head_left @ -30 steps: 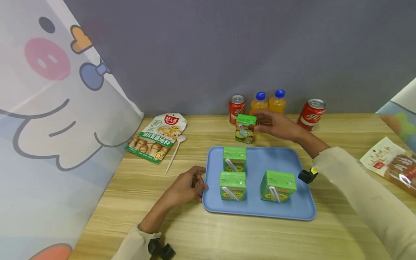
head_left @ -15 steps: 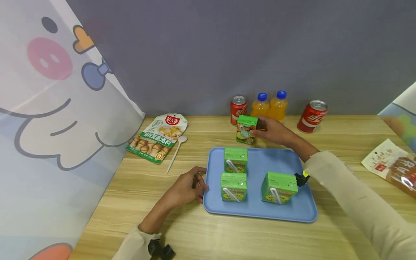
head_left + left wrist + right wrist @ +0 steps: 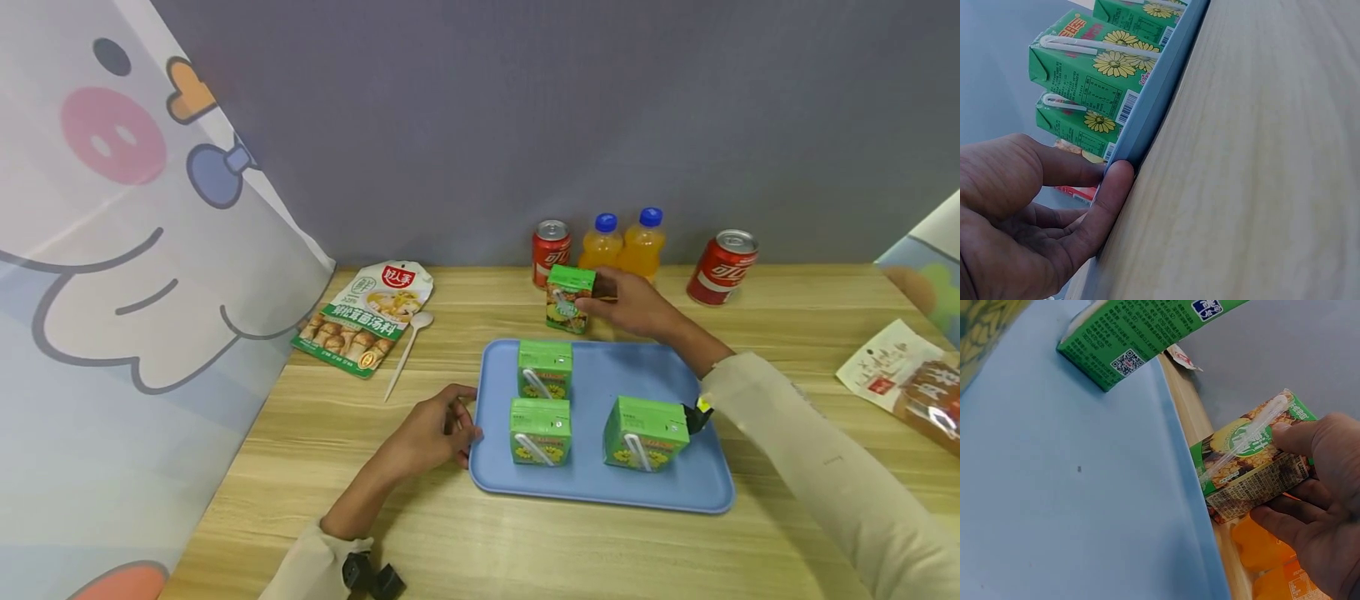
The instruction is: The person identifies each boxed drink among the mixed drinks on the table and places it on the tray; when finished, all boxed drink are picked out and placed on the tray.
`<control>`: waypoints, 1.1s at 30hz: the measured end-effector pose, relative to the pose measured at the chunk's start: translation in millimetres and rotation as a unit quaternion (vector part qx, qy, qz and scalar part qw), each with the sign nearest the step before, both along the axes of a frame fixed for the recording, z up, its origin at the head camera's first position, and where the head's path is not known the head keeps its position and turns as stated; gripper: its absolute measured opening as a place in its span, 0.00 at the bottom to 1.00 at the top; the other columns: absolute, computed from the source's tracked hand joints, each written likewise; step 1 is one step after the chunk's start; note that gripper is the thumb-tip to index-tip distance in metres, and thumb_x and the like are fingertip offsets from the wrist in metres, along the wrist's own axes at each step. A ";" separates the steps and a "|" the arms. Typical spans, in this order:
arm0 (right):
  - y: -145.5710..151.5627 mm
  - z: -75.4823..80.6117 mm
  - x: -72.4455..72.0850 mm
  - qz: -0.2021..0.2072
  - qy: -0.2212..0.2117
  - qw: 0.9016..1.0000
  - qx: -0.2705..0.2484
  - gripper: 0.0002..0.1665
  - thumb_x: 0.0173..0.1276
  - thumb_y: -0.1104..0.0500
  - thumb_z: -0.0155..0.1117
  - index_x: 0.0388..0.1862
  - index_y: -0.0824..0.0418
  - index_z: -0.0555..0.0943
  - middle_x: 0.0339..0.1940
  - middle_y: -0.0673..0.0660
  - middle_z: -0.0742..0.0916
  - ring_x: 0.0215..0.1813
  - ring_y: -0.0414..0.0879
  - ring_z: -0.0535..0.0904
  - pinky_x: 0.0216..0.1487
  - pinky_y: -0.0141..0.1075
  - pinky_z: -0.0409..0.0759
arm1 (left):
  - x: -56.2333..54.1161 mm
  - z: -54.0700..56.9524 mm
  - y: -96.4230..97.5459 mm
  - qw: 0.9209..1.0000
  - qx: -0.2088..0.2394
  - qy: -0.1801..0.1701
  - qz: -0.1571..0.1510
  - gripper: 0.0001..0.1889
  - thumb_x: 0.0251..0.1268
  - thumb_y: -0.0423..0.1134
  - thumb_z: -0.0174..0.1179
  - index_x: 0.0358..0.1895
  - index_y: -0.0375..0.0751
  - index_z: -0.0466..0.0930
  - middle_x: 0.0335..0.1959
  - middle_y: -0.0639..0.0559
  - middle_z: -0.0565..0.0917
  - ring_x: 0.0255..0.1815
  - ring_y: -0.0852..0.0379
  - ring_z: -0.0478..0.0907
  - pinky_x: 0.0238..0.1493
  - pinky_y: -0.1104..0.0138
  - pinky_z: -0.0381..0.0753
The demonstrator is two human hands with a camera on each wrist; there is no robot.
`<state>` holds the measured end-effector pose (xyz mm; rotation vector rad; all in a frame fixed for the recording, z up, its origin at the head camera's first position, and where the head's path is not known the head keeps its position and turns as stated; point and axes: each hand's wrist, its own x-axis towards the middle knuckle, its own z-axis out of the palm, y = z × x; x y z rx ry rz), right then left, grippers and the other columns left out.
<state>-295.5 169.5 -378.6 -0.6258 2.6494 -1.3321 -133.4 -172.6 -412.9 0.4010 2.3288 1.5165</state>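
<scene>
My left hand (image 3: 431, 429) is at the left edge of a blue tray (image 3: 588, 425). In the left wrist view its thumb and forefinger pinch the tray's rim (image 3: 1157, 100). Behind the tray, my right hand (image 3: 636, 304) holds a small drink carton (image 3: 567, 310) with a green top and brown-yellow print. The right wrist view shows the thumb on the front of this carton (image 3: 1254, 447), beside its straw, and fingers at the opposite side. Three green cartons with yellow flowers stand on the tray: two at the left (image 3: 544, 371) (image 3: 540, 433), one at the right (image 3: 645, 435).
At the back stand a red can (image 3: 551, 254), two orange drink bottles (image 3: 642, 246) and another red can (image 3: 722, 267). A food pouch (image 3: 365, 317) and a white spoon (image 3: 408, 354) lie at left. A brown food packet (image 3: 911, 383) lies at right.
My right hand has moved slightly left and closed on the brown-yellow carton, its thumb now on the front. The left hand stays at the tray's edge. The last half second shows little movement.
</scene>
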 end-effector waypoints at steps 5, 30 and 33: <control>1.6 4.2 3.2 -0.007 0.010 1.000 0.005 0.34 0.71 0.44 0.66 0.68 0.60 0.73 0.61 0.63 0.82 0.65 0.60 0.76 0.67 0.57 0.77 | 0.0 0.6 0.2 1.000 0.001 0.002 -0.001 0.27 0.68 0.26 0.62 0.69 0.32 0.65 0.38 0.42 0.77 0.27 0.49 0.82 0.26 0.60 0.91; 39.6 27.5 47.0 -0.031 0.038 0.998 0.025 0.35 0.68 0.41 0.68 0.68 0.57 0.74 0.60 0.57 0.83 0.62 0.58 0.80 0.60 0.55 0.82 | -0.7 1.4 -0.5 1.000 -0.002 0.005 -0.001 0.27 0.68 0.27 0.63 0.68 0.30 0.65 0.37 0.41 0.77 0.24 0.50 0.83 0.25 0.60 0.90; 43.4 26.6 54.9 -0.030 0.040 0.998 0.031 0.35 0.68 0.41 0.68 0.68 0.56 0.74 0.60 0.56 0.83 0.61 0.57 0.80 0.59 0.54 0.83 | -1.0 0.4 -0.1 1.000 0.006 0.005 0.000 0.27 0.68 0.27 0.63 0.68 0.30 0.65 0.37 0.41 0.77 0.25 0.50 0.82 0.25 0.60 0.90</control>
